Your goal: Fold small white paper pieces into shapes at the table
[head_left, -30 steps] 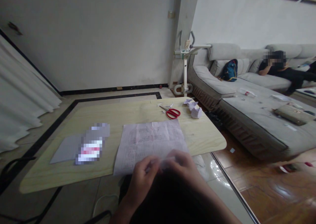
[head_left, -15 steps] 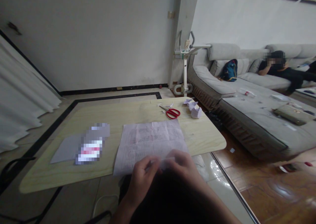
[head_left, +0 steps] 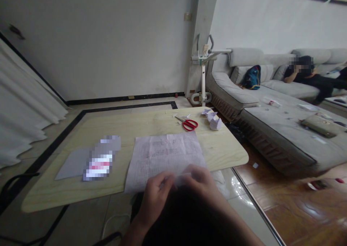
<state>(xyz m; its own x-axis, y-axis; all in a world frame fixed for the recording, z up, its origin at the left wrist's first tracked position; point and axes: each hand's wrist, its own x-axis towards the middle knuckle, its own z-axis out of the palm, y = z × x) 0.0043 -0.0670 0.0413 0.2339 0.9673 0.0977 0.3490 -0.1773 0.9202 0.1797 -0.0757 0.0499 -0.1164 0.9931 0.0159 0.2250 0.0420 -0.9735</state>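
Between my fingertips, at the table's near edge, is a small piece of white paper [head_left: 180, 179], mostly hidden by the fingers. My left hand [head_left: 159, 188] pinches it from the left and my right hand [head_left: 199, 181] from the right, so both are closed. Just beyond them a large creased sheet of paper [head_left: 165, 152] with faint writing lies flat. Behind this sheet, red-handled scissors [head_left: 189, 124] rest among small paper scraps [head_left: 186, 116]. Several folded paper pieces [head_left: 215, 123] stand in a row at the far right corner.
The pale wooden table [head_left: 227, 148] has rounded corners. At its left lie a blank sheet [head_left: 72, 164] and a lit, blurred-out screen [head_left: 99, 164]. A grey sofa [head_left: 287, 130] stands to the right, with a backpack [head_left: 252, 77] and a seated person [head_left: 309, 76]. White exercise equipment [head_left: 203, 76] stands behind.
My hands stay in nearly the same place, with only slight finger movement around the small paper. Everything on the table is unmoved.
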